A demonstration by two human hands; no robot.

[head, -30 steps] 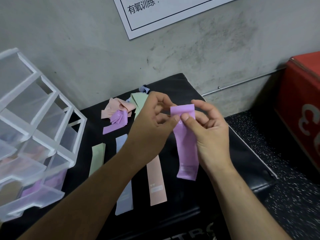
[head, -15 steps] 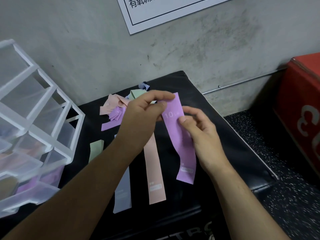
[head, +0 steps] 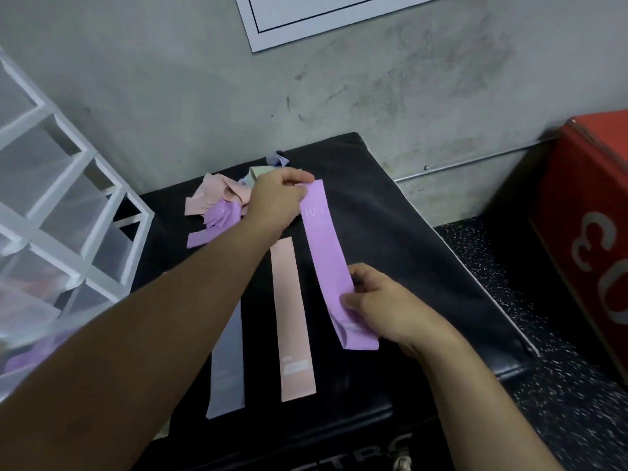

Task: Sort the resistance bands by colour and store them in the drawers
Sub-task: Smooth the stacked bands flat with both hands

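Head view: a long, flat lilac rubber resistance band (head: pixel 324 253) stretches over the black padded box (head: pixel 390 232), seemingly lying on it, though contact is hard to judge. The left hand (head: pixel 277 198) pinches its far end with curled fingers; the right hand (head: pixel 384 309) pinches its near end between thumb and fingers. At its 9 o'clock lie a flat pink band (head: pixel 292 317) and a pale blue-grey band (head: pixel 227 368). A crumpled pile of mixed bands (head: pixel 217 205) sits at 10 o'clock. Farther out stand a translucent white plastic drawer unit (head: pixel 68 212) at 9 o'clock and a red box (head: pixel 591 215) at 3 o'clock.
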